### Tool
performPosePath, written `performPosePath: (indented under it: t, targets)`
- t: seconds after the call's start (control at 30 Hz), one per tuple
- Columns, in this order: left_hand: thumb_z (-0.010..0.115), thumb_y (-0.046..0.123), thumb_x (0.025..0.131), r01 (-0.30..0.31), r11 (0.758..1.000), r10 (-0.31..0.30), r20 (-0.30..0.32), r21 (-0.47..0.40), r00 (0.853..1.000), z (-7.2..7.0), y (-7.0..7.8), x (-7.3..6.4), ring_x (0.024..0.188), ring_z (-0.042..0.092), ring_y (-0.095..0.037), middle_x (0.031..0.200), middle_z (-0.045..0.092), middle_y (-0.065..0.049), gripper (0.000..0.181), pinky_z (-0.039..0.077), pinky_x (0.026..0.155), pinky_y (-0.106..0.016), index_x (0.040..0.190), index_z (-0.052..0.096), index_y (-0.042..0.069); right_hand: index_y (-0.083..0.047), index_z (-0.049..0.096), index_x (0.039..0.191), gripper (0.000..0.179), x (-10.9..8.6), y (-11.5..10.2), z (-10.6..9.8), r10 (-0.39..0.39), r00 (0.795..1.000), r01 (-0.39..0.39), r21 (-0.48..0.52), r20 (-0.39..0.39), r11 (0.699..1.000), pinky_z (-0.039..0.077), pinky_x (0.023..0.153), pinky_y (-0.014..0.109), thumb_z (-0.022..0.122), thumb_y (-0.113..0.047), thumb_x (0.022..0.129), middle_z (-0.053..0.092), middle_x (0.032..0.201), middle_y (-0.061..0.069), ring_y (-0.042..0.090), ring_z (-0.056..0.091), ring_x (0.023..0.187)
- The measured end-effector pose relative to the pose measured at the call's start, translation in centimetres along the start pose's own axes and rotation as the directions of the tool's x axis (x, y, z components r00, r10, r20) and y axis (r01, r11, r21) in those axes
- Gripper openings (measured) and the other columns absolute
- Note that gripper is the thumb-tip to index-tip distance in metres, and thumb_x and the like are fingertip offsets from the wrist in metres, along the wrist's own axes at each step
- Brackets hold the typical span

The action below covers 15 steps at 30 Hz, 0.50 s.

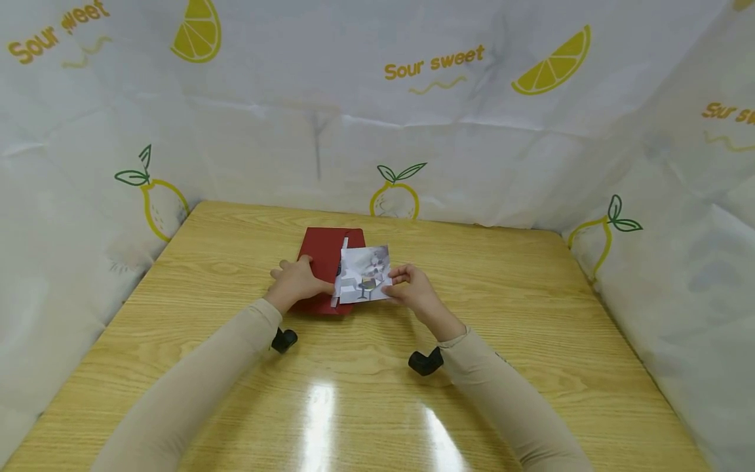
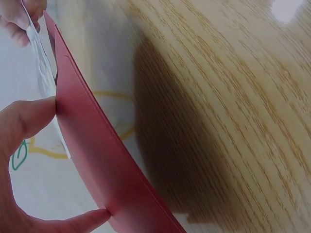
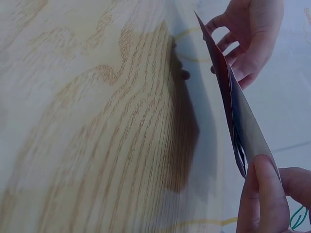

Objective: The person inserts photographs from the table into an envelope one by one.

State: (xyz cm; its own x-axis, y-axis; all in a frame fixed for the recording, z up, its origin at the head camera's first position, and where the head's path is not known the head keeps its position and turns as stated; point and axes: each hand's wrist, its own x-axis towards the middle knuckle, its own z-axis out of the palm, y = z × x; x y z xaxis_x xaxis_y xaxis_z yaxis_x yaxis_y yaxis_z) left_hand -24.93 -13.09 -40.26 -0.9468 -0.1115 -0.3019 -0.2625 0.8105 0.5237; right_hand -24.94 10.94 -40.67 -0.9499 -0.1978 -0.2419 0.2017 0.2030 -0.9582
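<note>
A flat red envelope [image 1: 324, 252] is held just above the wooden table, its shadow falling on the wood in both wrist views. My left hand [image 1: 297, 283] grips it from the left side, the thumb near a white strip [image 1: 345, 243] by its opening. In the left wrist view, thumb and finger press against the red envelope [image 2: 97, 150]. With my right hand [image 1: 415, 292] I pinch the right edge of a printed picture card [image 1: 362, 269], which shows a chair in grey tones. The card overlaps the envelope's right part; whether its left end is inside I cannot tell.
The wooden table [image 1: 501, 314] extends around both hands. A white cloth [image 1: 265, 157] printed with lemons hangs behind and beside it. Black wrist-camera mounts [image 1: 426, 361] hang below both cuffs, close above the tabletop.
</note>
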Motion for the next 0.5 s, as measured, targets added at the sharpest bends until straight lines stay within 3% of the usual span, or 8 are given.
performPosePath:
  t: [0.17, 0.5]
  targets:
    - [0.078, 0.044, 0.07, 0.003, 1.0, -0.003, 0.005, -0.003, 1.0, 0.05, 0.09, 0.01, 0.115, 0.033, -0.045, 0.129, 0.037, -0.03, 0.092, 0.046, 0.086, -0.057, 0.143, 0.036, 0.006, 0.01, 0.045, 0.119, 0.035, -0.12, 0.09, -0.12, 0.012, 1.0, -0.012, 0.021, 0.009, 1.0, 0.057, 0.081, 0.033, 0.061, 0.012, 0.087, 0.041, 0.093, 0.007, 0.011, 0.052, 0.072]
    - [0.078, 0.045, 0.07, 0.002, 1.0, -0.002, 0.009, -0.006, 1.0, 0.2, 0.2, 0.12, 0.115, 0.032, -0.045, 0.129, 0.037, -0.03, 0.092, 0.046, 0.085, -0.057, 0.143, 0.036, 0.007, 0.009, 0.046, 0.119, 0.036, -0.18, 0.21, -0.32, 0.011, 1.0, -0.011, 0.001, -0.002, 1.0, 0.057, 0.079, 0.033, 0.062, 0.011, 0.087, 0.042, 0.095, 0.008, 0.011, 0.052, 0.072]
